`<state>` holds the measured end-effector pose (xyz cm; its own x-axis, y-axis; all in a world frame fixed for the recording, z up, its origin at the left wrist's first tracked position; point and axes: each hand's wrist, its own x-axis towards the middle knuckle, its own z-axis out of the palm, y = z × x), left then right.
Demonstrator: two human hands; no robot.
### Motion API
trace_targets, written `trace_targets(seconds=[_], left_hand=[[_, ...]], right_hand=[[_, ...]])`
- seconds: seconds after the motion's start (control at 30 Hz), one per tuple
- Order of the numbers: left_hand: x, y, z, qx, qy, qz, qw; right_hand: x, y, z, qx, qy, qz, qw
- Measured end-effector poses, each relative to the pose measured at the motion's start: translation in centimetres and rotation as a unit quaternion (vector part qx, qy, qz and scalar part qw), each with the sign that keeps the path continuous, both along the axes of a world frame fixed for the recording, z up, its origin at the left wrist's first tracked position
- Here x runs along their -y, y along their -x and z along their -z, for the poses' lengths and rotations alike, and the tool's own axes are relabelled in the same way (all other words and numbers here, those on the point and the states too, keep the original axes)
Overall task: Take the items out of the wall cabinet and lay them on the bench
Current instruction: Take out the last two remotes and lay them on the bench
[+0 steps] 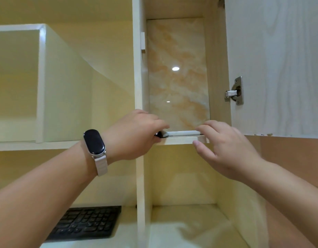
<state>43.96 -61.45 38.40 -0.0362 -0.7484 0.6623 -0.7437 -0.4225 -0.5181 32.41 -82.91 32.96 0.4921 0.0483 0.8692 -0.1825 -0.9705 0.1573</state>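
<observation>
Two arms raised, left hand (136, 135) gripping flat white item (183, 133) on shelf (179, 140), right hand (226, 147) fingertips touching it.

A cream cabinet (137, 77) fills the frame, its boards lit warm yellow. At upper centre, an open compartment shows a glossy marbled back panel (179, 51) bearing a round lamp reflection (175, 68). At upper right hangs a pale wood-grain door (279, 59) with a metal hinge (235, 91); below it is a brown wall (290, 158).
</observation>
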Motion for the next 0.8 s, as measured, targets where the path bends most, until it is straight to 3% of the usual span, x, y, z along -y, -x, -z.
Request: trace_targets(seconds=[0.1, 0.3, 0.43, 0.57, 0.8], left_hand=[[-0.4, -0.1, 0.3, 0.059, 0.019, 0.036, 0.997], [-1.5, 0.4, 1.0, 0.097, 0.075, 0.070, 0.990], [-1.9, 0.3, 1.8, 0.056, 0.088, 0.016, 0.994], [-1.7, 0.3, 1.3, 0.069, 0.098, 0.027, 0.992], [-1.0, 1.2, 1.0, 0.081, 0.111, -0.048, 0.989]], right_hand=[[-1.0, -0.1, -2.0, -0.016, -0.052, -0.011, 0.998], [-0.7, -5.0, -8.3, -0.166, -0.212, -0.017, 0.963], [0.4, -9.3, -9.6, -0.301, -0.186, 0.069, 0.933], [2.1, -11.7, -10.2, -0.396, -0.134, 0.146, 0.896], [3.1, -12.7, -10.5, -0.450, -0.199, 0.126, 0.861]])
